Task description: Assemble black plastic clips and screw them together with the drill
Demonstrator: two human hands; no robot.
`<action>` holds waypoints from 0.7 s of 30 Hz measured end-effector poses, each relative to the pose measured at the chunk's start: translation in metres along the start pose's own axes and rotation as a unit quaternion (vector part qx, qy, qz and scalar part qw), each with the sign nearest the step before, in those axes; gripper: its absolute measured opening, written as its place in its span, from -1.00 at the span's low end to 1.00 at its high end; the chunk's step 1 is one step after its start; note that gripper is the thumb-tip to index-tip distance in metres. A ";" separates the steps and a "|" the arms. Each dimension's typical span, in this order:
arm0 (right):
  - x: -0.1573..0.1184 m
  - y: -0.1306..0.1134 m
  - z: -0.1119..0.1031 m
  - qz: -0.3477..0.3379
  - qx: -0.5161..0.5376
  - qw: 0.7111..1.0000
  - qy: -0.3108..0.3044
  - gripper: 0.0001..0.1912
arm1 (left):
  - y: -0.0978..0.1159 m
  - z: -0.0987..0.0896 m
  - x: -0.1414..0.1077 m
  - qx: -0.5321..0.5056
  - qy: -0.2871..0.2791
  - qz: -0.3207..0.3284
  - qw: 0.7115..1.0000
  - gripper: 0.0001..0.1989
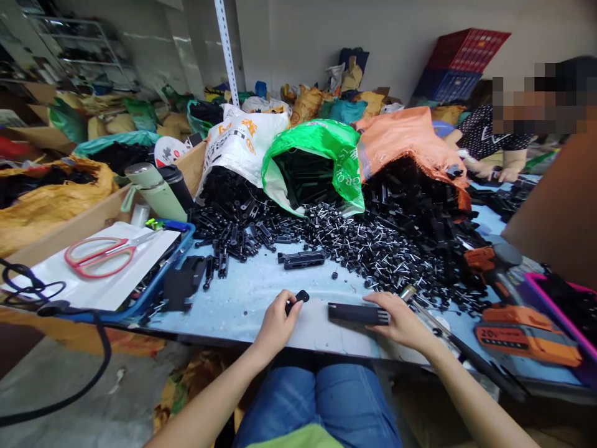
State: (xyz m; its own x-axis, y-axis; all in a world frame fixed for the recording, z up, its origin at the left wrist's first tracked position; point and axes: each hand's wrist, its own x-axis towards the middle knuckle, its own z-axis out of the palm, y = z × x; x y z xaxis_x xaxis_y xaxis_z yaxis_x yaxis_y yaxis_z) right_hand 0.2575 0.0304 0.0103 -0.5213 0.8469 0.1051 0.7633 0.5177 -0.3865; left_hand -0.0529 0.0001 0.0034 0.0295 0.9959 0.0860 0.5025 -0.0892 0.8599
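My left hand (278, 320) is closed around a small black plastic part (303, 296) whose rounded end sticks out past the fingertips. To its right, my right hand (395, 318) grips one end of a flat black rectangular plastic piece (352, 313), held low over the table's front edge. The two parts are apart. Beyond the hands lies a single long black part (302, 259) on the blue tabletop (261, 283). Behind it spreads a heap of small black pieces with silver pins (368, 242). Longer black parts (237, 230) are piled to the left of that heap.
White (237, 140), green (317, 143) and orange (396, 137) sacks spill parts at the back. Red scissors (100, 256) lie on paper over a blue tray (189, 239) at left. A cordless drill (522, 339) and a hammer (443, 326) lie right. Another person (494, 143) works far right.
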 end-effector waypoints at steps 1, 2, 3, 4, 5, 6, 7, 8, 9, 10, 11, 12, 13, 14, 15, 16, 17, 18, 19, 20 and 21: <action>0.001 -0.003 0.003 -0.005 -0.017 1.000 -0.005 -0.41 | 0.001 0.003 -0.003 -0.009 0.002 -0.005 1.000 -0.86; 0.003 -0.007 0.007 -0.014 -0.026 1.000 -0.010 -0.39 | 0.002 0.006 -0.006 -0.022 0.004 -0.010 1.000 -0.86; 0.006 -0.013 0.013 -0.026 -0.025 0.999 -0.016 -0.40 | 0.003 0.011 -0.009 -0.037 0.007 -0.017 0.999 -0.86; 0.010 -0.021 0.020 -0.035 -0.013 0.999 -0.018 -0.45 | 0.005 0.015 -0.012 -0.055 0.009 -0.023 0.998 -0.85; 0.014 -0.031 0.028 -0.035 0.016 0.999 -0.011 -0.50 | 0.007 0.020 -0.014 -0.073 0.009 -0.028 0.997 -0.81; 0.019 -0.042 0.035 -0.018 0.066 0.998 0.009 -0.55 | 0.011 0.024 -0.016 -0.091 0.006 -0.030 0.995 -0.76; 0.024 -0.053 0.041 0.014 0.138 0.990 0.033 -0.57 | 0.015 0.027 -0.017 -0.106 0.002 -0.028 0.994 -0.71; 0.028 -0.065 0.046 0.057 0.227 0.971 0.055 -0.55 | 0.020 0.030 -0.018 -0.117 -0.001 -0.021 0.993 -0.66; 0.032 -0.075 0.050 0.099 0.320 0.940 0.067 -0.52 | 0.025 0.031 -0.018 -0.123 -0.002 -0.010 0.992 -0.64; 0.034 -0.084 0.051 0.134 0.405 0.902 0.066 -0.49 | 0.030 0.032 -0.018 -0.126 0.000 0.003 0.992 -0.63; 0.036 -0.091 0.050 0.154 0.470 0.867 0.055 -0.47 | 0.034 0.031 -0.017 -0.125 0.006 0.018 0.992 -0.64; 0.036 -0.096 0.048 0.160 0.509 0.845 0.044 -0.45 | 0.038 0.029 -0.015 -0.120 0.011 0.033 0.992 -0.65; 0.035 -0.098 0.044 0.150 0.522 0.839 0.035 -0.45 | 0.042 0.027 -0.014 -0.112 0.014 0.047 0.993 -0.66; 0.034 -0.098 0.041 0.130 0.515 0.847 0.030 -0.46 | 0.044 0.025 -0.013 -0.102 0.013 0.060 0.993 -0.67; 0.033 -0.097 0.037 0.105 0.497 0.861 0.026 -0.48 | 0.046 0.023 -0.012 -0.091 0.011 0.071 0.993 -0.68; 0.032 -0.096 0.034 0.080 0.476 0.876 0.023 -0.50 | 0.048 0.022 -0.011 -0.084 0.011 0.081 0.993 -0.69; 0.031 -0.095 0.033 0.058 0.459 0.886 0.022 -0.52 | 0.050 0.023 -0.011 -0.081 0.015 0.089 0.993 -0.69; 0.030 -0.096 0.033 0.044 0.451 0.891 0.030 -0.53 | 0.051 0.024 -0.011 -0.083 0.026 0.094 0.992 -0.69; 0.030 -0.097 0.034 0.038 0.453 0.889 0.047 -0.53 | 0.053 0.026 -0.012 -0.090 0.048 0.097 0.990 -0.69; 0.030 -0.100 0.036 0.036 0.461 0.883 0.073 -0.54 | 0.055 0.028 -0.013 -0.100 0.077 0.100 0.987 -0.68; 0.030 -0.103 0.039 0.034 0.470 0.877 0.099 -0.54 | 0.056 0.030 -0.014 -0.109 0.106 0.103 0.983 -0.68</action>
State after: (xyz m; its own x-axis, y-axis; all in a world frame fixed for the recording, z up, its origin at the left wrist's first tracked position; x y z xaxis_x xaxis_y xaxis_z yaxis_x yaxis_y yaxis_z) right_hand 0.1485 -0.0024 0.0172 -0.3397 0.9245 0.1733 0.0901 0.2154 -0.9724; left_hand 0.0011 -0.0178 0.0353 -0.0809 0.9322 0.3528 0.3066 -0.3136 0.8987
